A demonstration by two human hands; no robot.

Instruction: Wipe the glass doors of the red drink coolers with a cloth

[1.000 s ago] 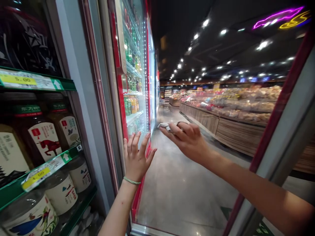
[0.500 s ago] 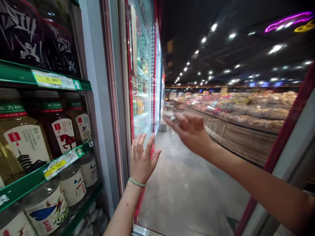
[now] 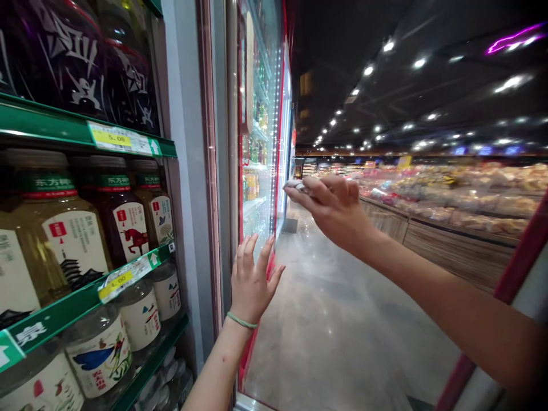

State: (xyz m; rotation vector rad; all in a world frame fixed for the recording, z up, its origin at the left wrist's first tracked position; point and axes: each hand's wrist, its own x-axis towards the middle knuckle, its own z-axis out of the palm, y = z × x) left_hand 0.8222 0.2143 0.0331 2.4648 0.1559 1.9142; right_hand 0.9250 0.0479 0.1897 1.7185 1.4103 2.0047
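Observation:
My left hand [image 3: 253,279], a green band at its wrist, is raised with the fingers spread in front of the glass door pane [image 3: 317,331]. It holds nothing; whether the fingertips touch the glass I cannot tell. Farther right and a little higher, my right hand [image 3: 331,208] has its fingers pressed together over a small crumpled whitish wad [image 3: 296,185], which looks like a cloth or tissue. Most of the wad is hidden under the fingers. The hand appears to be against the pane. The door's red edge [image 3: 520,265] runs down at the right.
Drink bottles [image 3: 77,240] fill the green-edged shelves [image 3: 55,311] at the left, beside a grey cabinet post [image 3: 188,171]. Another lit drinks cooler [image 3: 261,142] stands beyond. Through the glass show the grey floor [image 3: 342,342] and a wood-panelled display [image 3: 449,245] of packaged goods.
The view has turned slightly left, so the shelves and post sit farther right. My right hand, blurred before, shows more sharply and slightly higher. My left hand keeps its spread pose.

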